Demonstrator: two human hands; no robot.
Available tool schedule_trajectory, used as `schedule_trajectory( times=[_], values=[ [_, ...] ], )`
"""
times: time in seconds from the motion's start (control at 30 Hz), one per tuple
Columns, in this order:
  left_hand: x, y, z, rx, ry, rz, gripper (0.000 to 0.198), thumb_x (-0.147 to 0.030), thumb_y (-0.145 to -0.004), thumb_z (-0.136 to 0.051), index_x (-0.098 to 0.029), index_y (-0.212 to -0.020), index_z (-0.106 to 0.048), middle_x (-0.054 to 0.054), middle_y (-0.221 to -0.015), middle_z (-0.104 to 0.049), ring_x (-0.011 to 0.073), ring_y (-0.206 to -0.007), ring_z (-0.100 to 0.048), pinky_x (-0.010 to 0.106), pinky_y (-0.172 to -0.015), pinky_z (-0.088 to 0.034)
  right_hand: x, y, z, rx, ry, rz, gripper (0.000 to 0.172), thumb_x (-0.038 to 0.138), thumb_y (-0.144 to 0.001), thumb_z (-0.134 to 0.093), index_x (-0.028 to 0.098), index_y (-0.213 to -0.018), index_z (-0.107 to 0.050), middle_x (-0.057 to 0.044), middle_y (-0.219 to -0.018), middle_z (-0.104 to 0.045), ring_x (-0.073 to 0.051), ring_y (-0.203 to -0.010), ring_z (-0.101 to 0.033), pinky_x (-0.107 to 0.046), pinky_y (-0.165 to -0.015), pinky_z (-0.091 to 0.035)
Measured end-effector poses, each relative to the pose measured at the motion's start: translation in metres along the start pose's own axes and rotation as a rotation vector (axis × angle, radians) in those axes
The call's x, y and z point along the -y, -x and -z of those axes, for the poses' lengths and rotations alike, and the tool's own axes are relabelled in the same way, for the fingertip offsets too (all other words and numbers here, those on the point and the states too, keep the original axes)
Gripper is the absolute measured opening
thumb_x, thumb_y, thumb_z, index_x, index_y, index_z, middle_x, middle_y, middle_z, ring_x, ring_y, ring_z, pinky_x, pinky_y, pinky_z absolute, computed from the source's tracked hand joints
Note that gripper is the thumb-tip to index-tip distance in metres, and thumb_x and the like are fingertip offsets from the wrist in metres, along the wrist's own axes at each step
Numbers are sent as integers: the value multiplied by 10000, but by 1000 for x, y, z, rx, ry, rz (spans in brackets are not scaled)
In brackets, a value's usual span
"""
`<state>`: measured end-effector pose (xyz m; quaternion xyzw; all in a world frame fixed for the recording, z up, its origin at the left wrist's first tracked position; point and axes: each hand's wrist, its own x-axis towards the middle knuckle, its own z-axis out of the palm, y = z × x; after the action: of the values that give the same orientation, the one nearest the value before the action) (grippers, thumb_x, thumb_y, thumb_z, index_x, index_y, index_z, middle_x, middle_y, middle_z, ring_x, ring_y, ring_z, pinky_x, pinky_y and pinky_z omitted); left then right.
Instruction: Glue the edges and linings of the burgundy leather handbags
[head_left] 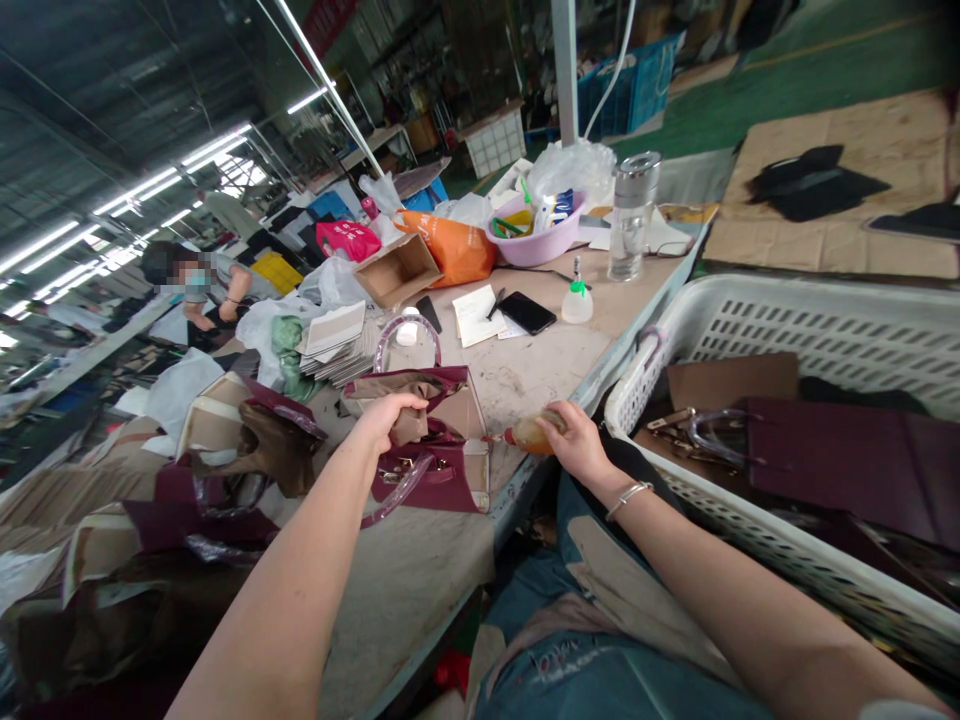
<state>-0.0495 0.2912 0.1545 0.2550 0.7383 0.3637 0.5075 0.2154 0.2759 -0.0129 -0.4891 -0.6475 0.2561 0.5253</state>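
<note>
A maroon handbag (465, 490) with plastic-wrapped handles lies on the worktable, its beige inside showing. My left hand (396, 415) is closed on the bag's brown lining (411, 425). In my right hand (574, 440) is a squeeze bottle (531, 436) of amber liquid, held sideways. The bottle's reddish nozzle points left, close to the bag's right edge; whether it touches cannot be made out. More unfinished maroon bags (172, 500) lie on the left, some with brown lining hanging out.
A white basket (750, 500) with maroon bags stands at the right. Behind my hands are a phone (527, 312), a small green-topped bottle (577, 300), a glass flask (634, 220), a purple basin (536, 240) and stacked cards (334, 335). A masked person (217, 290) works at the far left.
</note>
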Motion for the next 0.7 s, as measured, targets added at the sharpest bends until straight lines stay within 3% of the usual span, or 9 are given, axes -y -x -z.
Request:
schedule_trajectory(
  times=[0.13,0.33,0.7],
  values=[
    [0,-1,-2,-5,-1,-17,117,-84,-524,-676,-91,-638,-648,56,-512,-640,161,-392,-572,244,-377,-485,-1,-1,0,-40,-19,-35,168,373,-853,-559,213,-902,-578,-63,-866,-608,-222,-839,-583,-364,-783,-476],
    [1,0,-3,-4,-5,-7,124,-92,-518,-685,-84,-638,-658,68,-536,-654,174,-417,-592,250,-389,-493,-7,1,-6,56,-18,-43,179,370,-836,-568,214,-920,-589,-63,-877,-611,-220,-829,-587,-367,-780,-480],
    [2,-5,-2,0,-4,1,107,-97,-524,-680,-87,-627,-656,71,-539,-655,172,-423,-594,251,-395,-494,7,-2,5,-64,-14,52,105,315,-876,-544,216,-845,-553,-39,-801,-542,-196,-780,-535,-337,-725,-450]
  ],
)
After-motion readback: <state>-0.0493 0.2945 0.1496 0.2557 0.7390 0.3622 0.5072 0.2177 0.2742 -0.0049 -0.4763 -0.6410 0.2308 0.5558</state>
